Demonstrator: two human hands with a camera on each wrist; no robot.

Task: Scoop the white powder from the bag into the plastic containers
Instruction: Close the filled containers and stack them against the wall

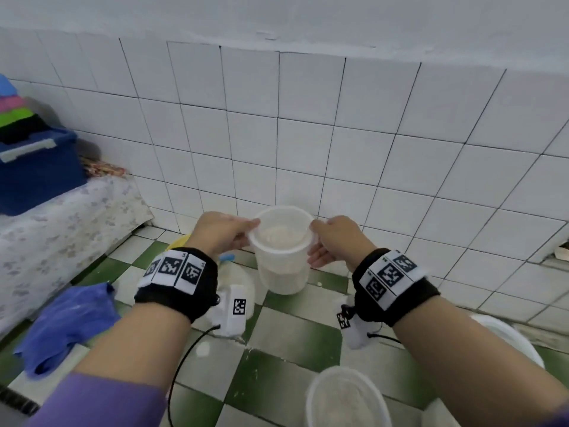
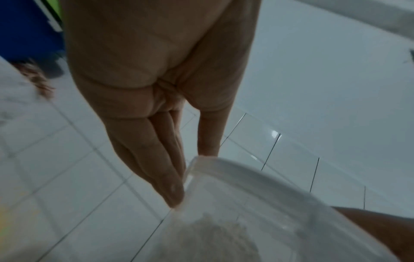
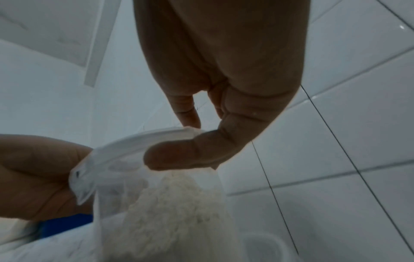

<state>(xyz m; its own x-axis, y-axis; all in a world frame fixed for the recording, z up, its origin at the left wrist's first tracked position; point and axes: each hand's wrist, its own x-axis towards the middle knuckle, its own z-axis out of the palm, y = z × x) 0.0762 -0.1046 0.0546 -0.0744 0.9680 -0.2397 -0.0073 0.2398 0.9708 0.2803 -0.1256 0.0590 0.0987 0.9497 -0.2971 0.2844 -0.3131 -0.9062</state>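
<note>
While both arms reach out over the green-and-white checkered floor (image 1: pixel 295 331), a translucent plastic container (image 1: pixel 281 257) is held up between the two hands in front of the white tiled wall (image 1: pixel 338 134), clear of the floor. The left hand (image 1: pixel 223 234) takes it by the rim on its left side: the thumb lies on top of the lip and the fingers (image 2: pixel 156 159), straight and pressed close together, lie along the outer wall just under the rim. The right hand (image 1: pixel 334 241) holds the opposite side in the same way, thumb over the rim, and the right wrist view shows one finger (image 3: pixel 179 156) curled across the wall beneath the lip. White powder (image 3: pixel 179 212) fills the lower part of the container, its surface uneven and heaped. Another plastic container (image 1: pixel 345 399) with powder in it stands on the floor near the bottom edge, close to the right forearm. Below the left wrist lies the pale bag (image 1: pixel 240 282), mostly hidden by the wristband, with a bit of something yellow (image 1: pixel 180 241) and something light blue (image 1: pixel 228 257) beside it. A crumpled blue cloth (image 1: pixel 67 325) lies on the floor to the left, beside a low surface with a floral cover (image 1: pixel 61 235) that bears a dark blue bin (image 1: pixel 37 177).
</note>
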